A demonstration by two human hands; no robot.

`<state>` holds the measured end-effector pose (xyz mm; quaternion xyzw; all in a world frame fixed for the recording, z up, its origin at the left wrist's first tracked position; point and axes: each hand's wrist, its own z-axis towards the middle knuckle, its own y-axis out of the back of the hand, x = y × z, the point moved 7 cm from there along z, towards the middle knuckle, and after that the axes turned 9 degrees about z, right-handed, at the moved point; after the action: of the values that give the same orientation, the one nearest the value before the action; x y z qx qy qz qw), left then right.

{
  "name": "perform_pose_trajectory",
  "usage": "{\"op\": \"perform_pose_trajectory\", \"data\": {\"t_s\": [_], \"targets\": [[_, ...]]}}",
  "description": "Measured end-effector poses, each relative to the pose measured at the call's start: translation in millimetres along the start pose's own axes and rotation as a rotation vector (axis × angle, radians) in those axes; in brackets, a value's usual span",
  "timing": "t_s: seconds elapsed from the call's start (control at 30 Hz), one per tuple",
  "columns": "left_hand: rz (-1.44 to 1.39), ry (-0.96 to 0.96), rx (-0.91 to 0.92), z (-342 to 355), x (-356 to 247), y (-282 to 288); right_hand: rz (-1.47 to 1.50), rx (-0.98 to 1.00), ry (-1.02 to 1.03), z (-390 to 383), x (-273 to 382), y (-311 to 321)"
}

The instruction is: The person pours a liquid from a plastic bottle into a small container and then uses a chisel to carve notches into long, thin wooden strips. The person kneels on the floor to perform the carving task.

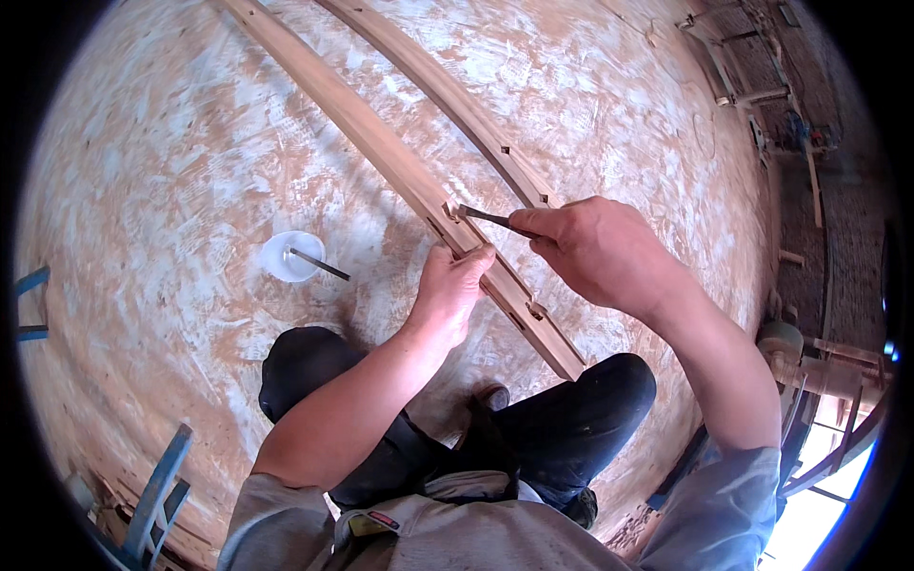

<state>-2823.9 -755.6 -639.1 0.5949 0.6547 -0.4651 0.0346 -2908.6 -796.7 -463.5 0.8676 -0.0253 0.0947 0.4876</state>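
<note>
Sits over a wide brown floor (171,190) smeared with white and filling most of the frame, knees bent in dark trousers (571,409) and with a grey shirt (495,542) along the lower middle. Holds a long wooden beam (371,157), slanting from the top left of centre down to a cut end right of the lower centre, just beside the bent knee. Has a second wooden beam (428,76) lying at top centre, roughly alongside the first and apart from it, with small square holes toward the near end. Shows a blue stand (157,500) at the lower left, partly cut off. Grips the first beam at mid-frame with the left hand (452,290), thumb across the upper face. Has the right hand (600,247), right of centre, closed around a thin dark tool (486,218), pointed leftward with the tip at an upper notch (452,211) in the first beam; cannot tell whether touching the wood. Shows a white bowl (276,259) left of centre, with a dark stick (324,265) leaning out over the rim, and another notch (536,310) near the beam's cut end.
</note>
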Motion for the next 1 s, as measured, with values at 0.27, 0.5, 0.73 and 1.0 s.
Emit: {"op": "perform_pose_trajectory", "data": {"t_s": [0.27, 0.5, 0.73, 1.0], "targets": [[-0.01, -0.055, -0.148, 6, 8, 10, -0.165, 0.201, 0.01, 33, 23, 9], [0.247, -0.057, -0.135, 2, 9, 17, -0.442, 0.16, 0.212, 51, 54, -16], [0.005, -0.011, -0.097, 1, 9, 8, -0.072, 0.029, 0.18, 40, -10, -18], [0.008, 0.149, -0.019, 1, 9, 6, -0.19, 0.008, 0.11, 35, -18, -4]]}}
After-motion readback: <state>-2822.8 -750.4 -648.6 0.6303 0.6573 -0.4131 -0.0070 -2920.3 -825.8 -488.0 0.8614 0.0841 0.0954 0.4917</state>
